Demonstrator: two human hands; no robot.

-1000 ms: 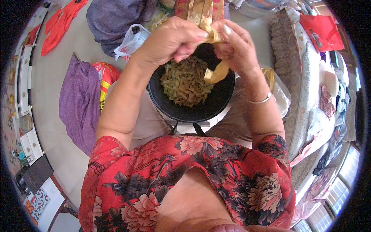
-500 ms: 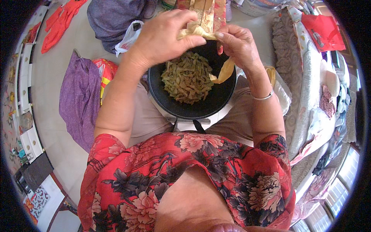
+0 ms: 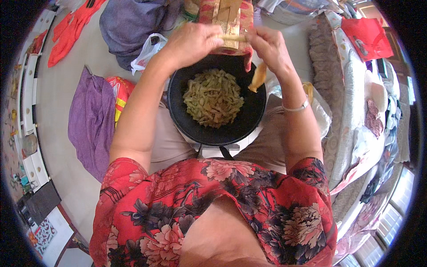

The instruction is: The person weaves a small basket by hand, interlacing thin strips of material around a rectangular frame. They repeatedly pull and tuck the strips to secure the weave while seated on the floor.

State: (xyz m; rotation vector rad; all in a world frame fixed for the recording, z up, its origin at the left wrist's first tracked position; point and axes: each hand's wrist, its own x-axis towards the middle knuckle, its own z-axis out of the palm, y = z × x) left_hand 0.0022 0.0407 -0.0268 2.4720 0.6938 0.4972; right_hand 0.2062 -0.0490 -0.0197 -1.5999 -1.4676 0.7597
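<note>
left hand (image 3: 190, 43), right hand (image 3: 270, 48) clamped on yellow strip (image 3: 233, 38) near black pan (image 3: 213, 136)

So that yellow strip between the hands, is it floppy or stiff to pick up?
The strip is probably pliable: its loose end hangs curled below the right hand. It looks thin, so likely light for its size.

papery-looking strip (image 3: 259, 76), matt pan (image 3: 251, 113), glossy metal bangle (image 3: 297, 107), matt cloth (image 3: 92, 127)
</note>
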